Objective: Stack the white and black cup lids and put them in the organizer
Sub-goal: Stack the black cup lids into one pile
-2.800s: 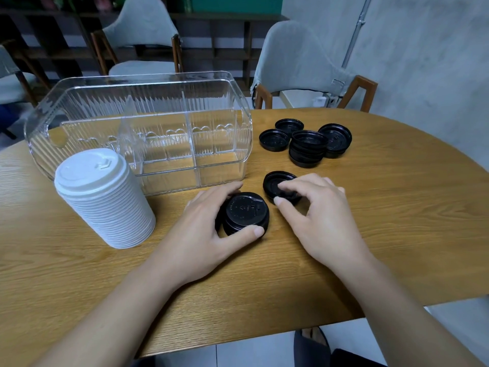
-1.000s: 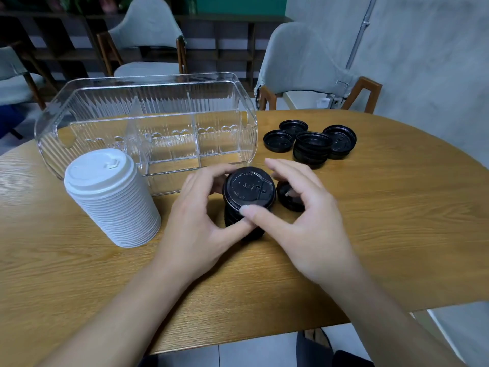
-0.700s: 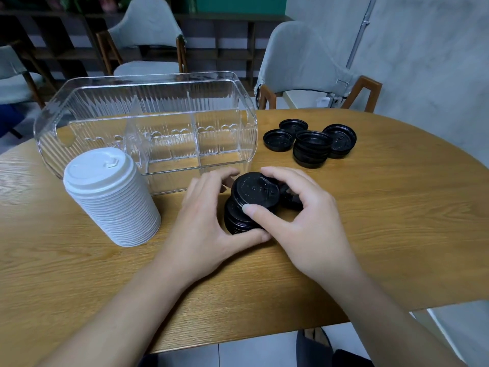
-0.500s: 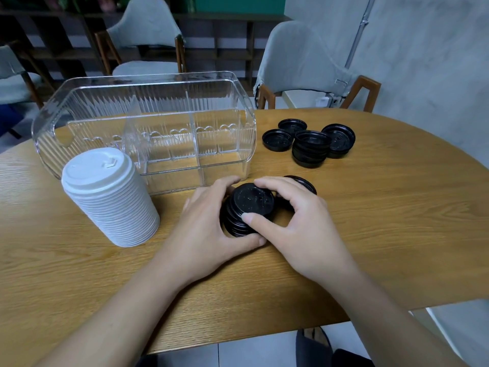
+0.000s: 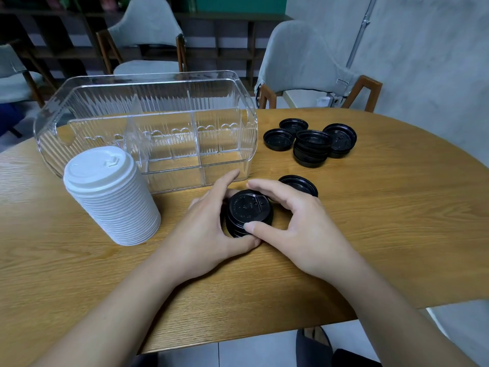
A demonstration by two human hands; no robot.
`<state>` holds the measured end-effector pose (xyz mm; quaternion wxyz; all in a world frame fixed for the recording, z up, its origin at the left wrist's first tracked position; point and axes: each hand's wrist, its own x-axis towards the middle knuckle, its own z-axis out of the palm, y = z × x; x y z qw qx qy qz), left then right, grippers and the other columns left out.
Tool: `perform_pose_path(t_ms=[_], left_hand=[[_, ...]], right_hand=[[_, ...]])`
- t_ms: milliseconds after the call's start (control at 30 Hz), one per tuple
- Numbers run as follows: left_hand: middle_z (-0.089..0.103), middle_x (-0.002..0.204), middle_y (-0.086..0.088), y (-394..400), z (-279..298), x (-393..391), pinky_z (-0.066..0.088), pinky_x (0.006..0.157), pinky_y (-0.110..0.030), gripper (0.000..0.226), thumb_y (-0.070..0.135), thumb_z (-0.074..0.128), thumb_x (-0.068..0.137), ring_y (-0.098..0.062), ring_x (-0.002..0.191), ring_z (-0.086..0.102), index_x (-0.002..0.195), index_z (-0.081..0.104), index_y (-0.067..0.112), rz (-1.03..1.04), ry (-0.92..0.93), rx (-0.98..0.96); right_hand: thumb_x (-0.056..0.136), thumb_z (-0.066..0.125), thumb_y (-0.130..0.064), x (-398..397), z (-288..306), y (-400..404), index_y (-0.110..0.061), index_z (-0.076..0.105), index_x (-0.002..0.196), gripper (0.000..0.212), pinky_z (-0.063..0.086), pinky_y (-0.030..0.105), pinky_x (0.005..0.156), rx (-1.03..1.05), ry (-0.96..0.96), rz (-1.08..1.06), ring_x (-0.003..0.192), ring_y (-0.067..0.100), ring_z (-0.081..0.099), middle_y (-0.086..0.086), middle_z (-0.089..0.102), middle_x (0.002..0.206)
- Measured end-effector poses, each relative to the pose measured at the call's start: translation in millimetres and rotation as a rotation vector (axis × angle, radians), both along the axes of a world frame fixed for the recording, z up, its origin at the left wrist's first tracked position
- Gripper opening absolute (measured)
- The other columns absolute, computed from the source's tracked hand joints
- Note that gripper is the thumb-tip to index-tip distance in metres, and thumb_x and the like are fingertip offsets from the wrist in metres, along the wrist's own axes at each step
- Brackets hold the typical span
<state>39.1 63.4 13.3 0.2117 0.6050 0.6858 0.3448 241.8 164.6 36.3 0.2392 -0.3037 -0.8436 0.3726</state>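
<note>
We hold the short stack of round black plastic cup lids point(image 5: 248, 213) upright on the wooden table point(image 5: 397, 221), left hand point(image 5: 203, 229) and right hand point(image 5: 299, 229) fingers curled round it from either side; the clear ribbed plastic organizer point(image 5: 148, 123) lies just beyond (open top upward), nearer our left hand.

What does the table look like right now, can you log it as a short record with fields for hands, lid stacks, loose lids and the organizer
left hand: left hand curled round the near black lid stack
right hand: right hand gripping the same stack, thumb on its near edge
white lids: white lid stack upright on the table, in front of the organizer's left end
loose black lids: one lid just behind the right hand; far group holds a short stack and three single lids
organizer: clear organizer, no lids inside
</note>
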Motion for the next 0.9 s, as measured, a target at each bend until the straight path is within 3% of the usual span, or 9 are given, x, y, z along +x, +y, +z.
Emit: perform_pose_path(t_ms=[100, 200, 433, 567, 633, 767, 900], left_hand=[[0.063, 0.145, 0.031, 1.5, -2.0, -2.1, 0.041, 0.128, -0.050, 0.122, 0.066, 0.091, 0.071, -0.011, 0.144, 0.058, 0.170, 0.019, 0.056, -0.005, -0.013, -0.015], [0.062, 0.142, 0.034, 2.5, -2.1, -0.9, 0.041, 0.127, -0.048, 0.121, 0.068, 0.089, 0.069, -0.008, 0.143, 0.057, 0.170, 0.023, 0.053, 0.012, 0.003, -0.011], [0.063, 0.144, 0.024, 2.2, -1.6, 1.4, 0.048, 0.115, -0.029, 0.111, 0.075, 0.080, 0.068, 0.001, 0.135, 0.058, 0.167, 0.038, 0.046, 0.054, 0.069, 0.027], [0.063, 0.149, 0.024, 2.2, -1.8, 2.6, 0.044, 0.112, -0.022, 0.107, 0.072, 0.077, 0.068, 0.000, 0.137, 0.058, 0.165, 0.046, 0.040, 0.057, 0.091, 0.045], [0.064, 0.148, 0.025, 1.8, -1.8, 2.3, 0.045, 0.113, -0.022, 0.104, 0.070, 0.079, 0.069, 0.001, 0.137, 0.059, 0.164, 0.048, 0.040, 0.059, 0.087, 0.056], [0.067, 0.141, 0.026, 1.6, -0.7, -0.1, 0.050, 0.115, -0.032, 0.103, 0.071, 0.084, 0.068, 0.001, 0.133, 0.061, 0.161, 0.047, 0.047, 0.063, 0.043, 0.037], [0.064, 0.144, 0.024, 1.7, 0.1, -2.4, 0.048, 0.120, -0.038, 0.107, 0.069, 0.088, 0.069, -0.002, 0.138, 0.058, 0.164, 0.042, 0.049, 0.059, 0.042, -0.003]], right_hand=[[0.089, 0.089, -0.041, -0.1, 0.9, 2.3, -0.048, 0.059, 0.150, 0.068, 0.042, 0.040, 0.126, -0.021, -0.001, 0.024, 0.143, -0.006, 0.054, -0.034, 0.064, 0.145], [0.086, 0.092, -0.039, 0.4, 2.1, 0.3, -0.042, 0.063, 0.148, 0.069, 0.046, 0.030, 0.122, 0.003, 0.013, -0.016, 0.136, -0.012, 0.057, -0.031, 0.068, 0.141], [0.083, 0.093, -0.046, -5.7, -0.5, -13.8, -0.040, 0.066, 0.145, 0.068, 0.045, 0.006, 0.104, 0.068, 0.045, -0.146, 0.126, -0.016, 0.061, -0.031, 0.071, 0.131], [0.083, 0.092, -0.046, -9.4, -1.9, -20.3, -0.039, 0.068, 0.143, 0.066, 0.043, 0.000, 0.097, 0.084, 0.053, -0.197, 0.119, -0.018, 0.062, -0.036, 0.069, 0.117], [0.084, 0.092, -0.045, -10.9, -2.9, -21.4, -0.038, 0.068, 0.142, 0.064, 0.043, 0.000, 0.095, 0.084, 0.063, -0.207, 0.116, -0.018, 0.062, -0.037, 0.067, 0.112], [0.085, 0.091, -0.044, -9.7, -2.3, -16.0, -0.040, 0.066, 0.145, 0.065, 0.045, 0.006, 0.102, 0.037, 0.061, -0.149, 0.123, -0.015, 0.062, -0.032, 0.071, 0.126], [0.086, 0.093, -0.033, -4.8, 1.2, -5.3, -0.039, 0.066, 0.146, 0.066, 0.046, 0.022, 0.118, -0.067, 0.064, -0.046, 0.132, -0.015, 0.059, -0.030, 0.070, 0.137]])
